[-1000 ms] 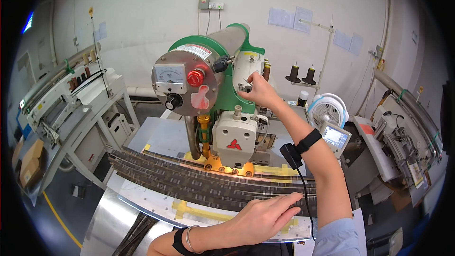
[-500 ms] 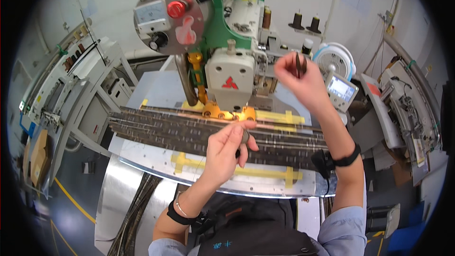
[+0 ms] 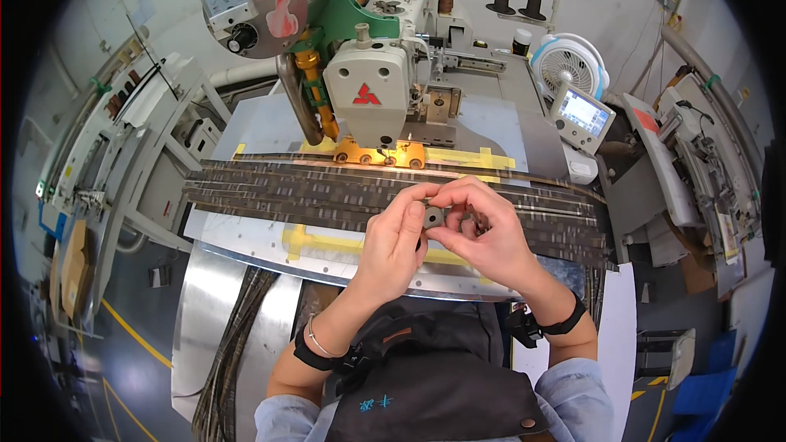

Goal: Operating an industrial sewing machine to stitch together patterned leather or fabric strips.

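Both my hands meet above the dark strips in front of the sewing machine. My left hand [image 3: 391, 250] is closed, its thumb and fingers pinching a small round grey metal bobbin [image 3: 433, 218] with a dark hole in its middle. From the other side my right hand [image 3: 495, 237] is closed on the same bobbin, fingertips against its rim. Something small and dark shows inside the curled right fingers, too hidden to name. Beyond my hands stands the sewing machine [image 3: 370, 82], its white head above a lit yellow clamp [image 3: 381, 153].
Long dark strips [image 3: 270, 196] lie across the white work plate [image 3: 237, 239], with yellow tape [image 3: 327, 243] along it. A bundle of strips [image 3: 237, 344] hangs at the front left. A control screen [image 3: 583, 110] and a fan [image 3: 566, 65] stand at the right. Thread cones [image 3: 501, 0] are behind.
My right hand has come down and left from its raised place by the fan to join my left hand at the bobbin. The view has shifted, so the machine appears higher and farther left.
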The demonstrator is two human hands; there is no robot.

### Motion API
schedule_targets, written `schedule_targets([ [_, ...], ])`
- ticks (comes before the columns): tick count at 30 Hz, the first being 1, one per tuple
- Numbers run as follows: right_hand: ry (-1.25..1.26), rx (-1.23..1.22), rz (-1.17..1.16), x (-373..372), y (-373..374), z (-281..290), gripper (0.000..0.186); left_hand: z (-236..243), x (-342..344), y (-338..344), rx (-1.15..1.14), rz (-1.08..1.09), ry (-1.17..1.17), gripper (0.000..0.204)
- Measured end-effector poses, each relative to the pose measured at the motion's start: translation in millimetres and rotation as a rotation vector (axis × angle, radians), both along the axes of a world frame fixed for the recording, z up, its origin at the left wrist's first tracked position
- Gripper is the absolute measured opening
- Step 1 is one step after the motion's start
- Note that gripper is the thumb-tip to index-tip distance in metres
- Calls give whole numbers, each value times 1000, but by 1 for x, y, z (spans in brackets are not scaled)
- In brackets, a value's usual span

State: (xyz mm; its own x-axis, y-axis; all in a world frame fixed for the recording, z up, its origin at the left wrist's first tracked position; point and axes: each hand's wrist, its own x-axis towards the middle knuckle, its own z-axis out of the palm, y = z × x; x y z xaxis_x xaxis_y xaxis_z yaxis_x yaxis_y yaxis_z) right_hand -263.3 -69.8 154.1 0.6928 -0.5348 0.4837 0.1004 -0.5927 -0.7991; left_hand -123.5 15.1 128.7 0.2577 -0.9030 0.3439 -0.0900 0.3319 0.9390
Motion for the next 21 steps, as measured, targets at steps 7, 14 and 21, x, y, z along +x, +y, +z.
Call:
schedule_targets([
  [7, -39, 44, -38, -7, 8, -2, 26, -2, -4, 8, 29, -16, 124, 22],
  [14, -215, 329, 58, -7, 11, -19, 24, 1, -14, 11, -26, -28, 167, 15],
  [21, -203, 357, 76, -9, 15, -21, 17, -2, -20, 12, -72, -78, 200, 16],
])
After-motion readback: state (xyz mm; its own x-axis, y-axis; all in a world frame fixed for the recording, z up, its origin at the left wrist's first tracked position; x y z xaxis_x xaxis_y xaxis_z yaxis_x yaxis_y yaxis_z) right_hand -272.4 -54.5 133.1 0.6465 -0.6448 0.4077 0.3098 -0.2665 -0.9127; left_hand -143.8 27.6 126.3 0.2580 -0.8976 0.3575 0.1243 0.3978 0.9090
